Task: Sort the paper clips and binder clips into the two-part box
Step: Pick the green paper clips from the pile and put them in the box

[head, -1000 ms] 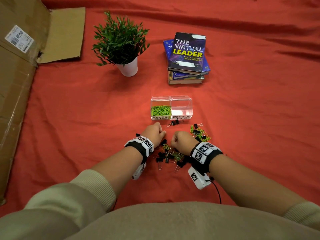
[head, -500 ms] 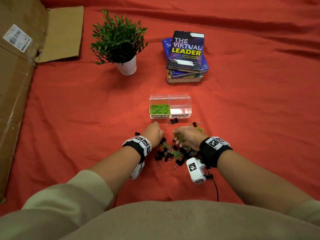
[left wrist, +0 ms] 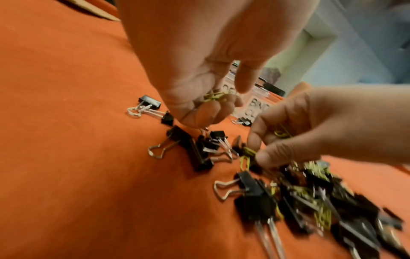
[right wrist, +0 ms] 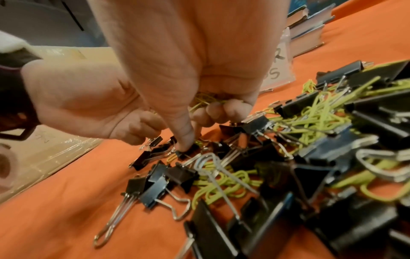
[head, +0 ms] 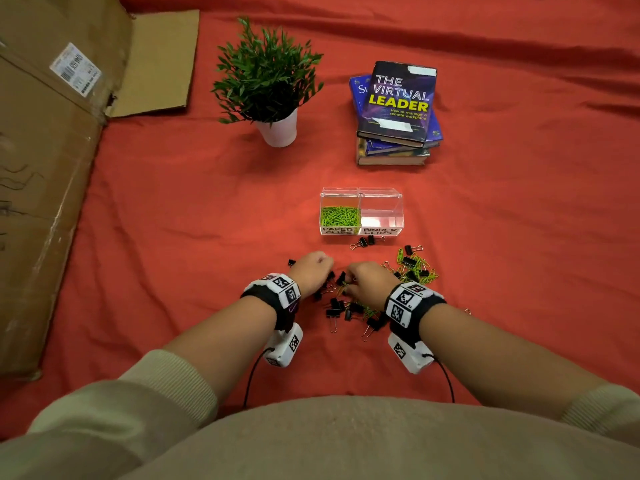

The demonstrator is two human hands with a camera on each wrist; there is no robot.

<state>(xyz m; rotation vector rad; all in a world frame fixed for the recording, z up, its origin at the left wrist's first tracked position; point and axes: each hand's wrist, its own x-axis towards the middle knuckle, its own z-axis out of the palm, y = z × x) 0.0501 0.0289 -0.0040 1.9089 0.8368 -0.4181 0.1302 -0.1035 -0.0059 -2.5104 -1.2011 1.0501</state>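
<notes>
Head view: a person sits before a surface covered in a red cloth (head: pixel 173 237). The left hand (head: pixel 311 270) and right hand (head: pixel 370 284) are lowered side by side over a mixed heap of black binder clips (head: pixel 337 311) and green paper clips (head: pixel 420 268) lying on the cloth.

Left wrist view: the left hand (left wrist: pixel 199 73) has its fingers curled in toward the palm, enclosing a few green paper clips (left wrist: pixel 214 97); loose binder clips (left wrist: pixel 193 152) lie directly beneath it.

Right wrist view: the right hand (right wrist: pixel 195 66) likewise keeps several green paper clips (right wrist: pixel 203 100) gathered under its curled fingers, while its thumb and forefinger reach down to the heap, their tips among the binder clips (right wrist: pixel 177 173) and further paper clips (right wrist: pixel 224 187). What the tips grip cannot be told.

The clear two-part box (head: pixel 362 213) stands just beyond the heap. Its left compartment, labelled PAPER CLIPS, holds a layer of green paper clips; its right compartment, labelled BINDER CLIPS, shows only its clear floor. Two binder clips lie just in front of the box.

Background: a potted plant (head: pixel 268 81), a stack of books (head: pixel 396 112) and flattened cardboard (head: pixel 45 168) at left.
</notes>
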